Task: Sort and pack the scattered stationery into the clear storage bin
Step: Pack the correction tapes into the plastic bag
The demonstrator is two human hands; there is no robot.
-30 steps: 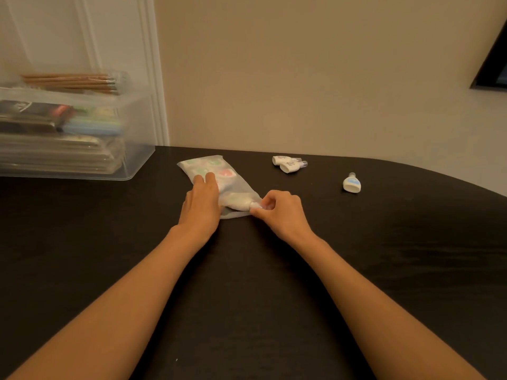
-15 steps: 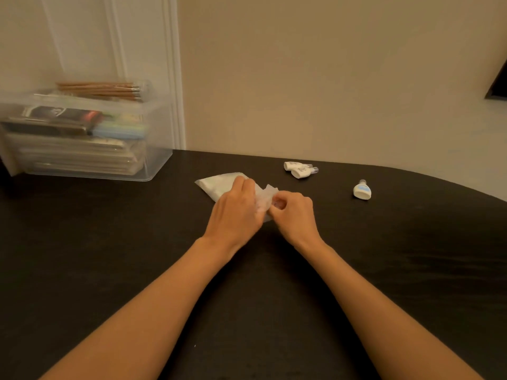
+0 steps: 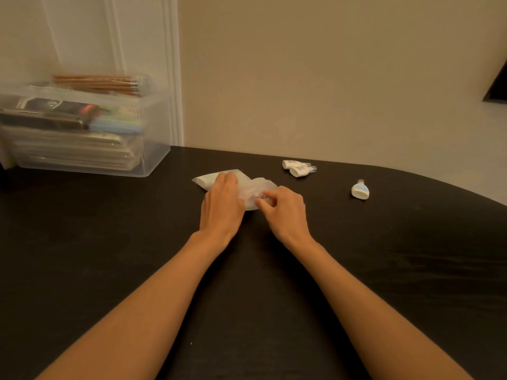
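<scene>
Head view: a translucent bag lies on the dark worktop at frame centre. The left hand rests on it palm down, fingers laid flat over its top. The right hand pinches the bag's near right edge with curled fingers. The clear bin, upper left, holds stacked packets, with pencils across its rim. Two white tubes lie touching, right of the bag. A small bottle lies farther right.
</scene>
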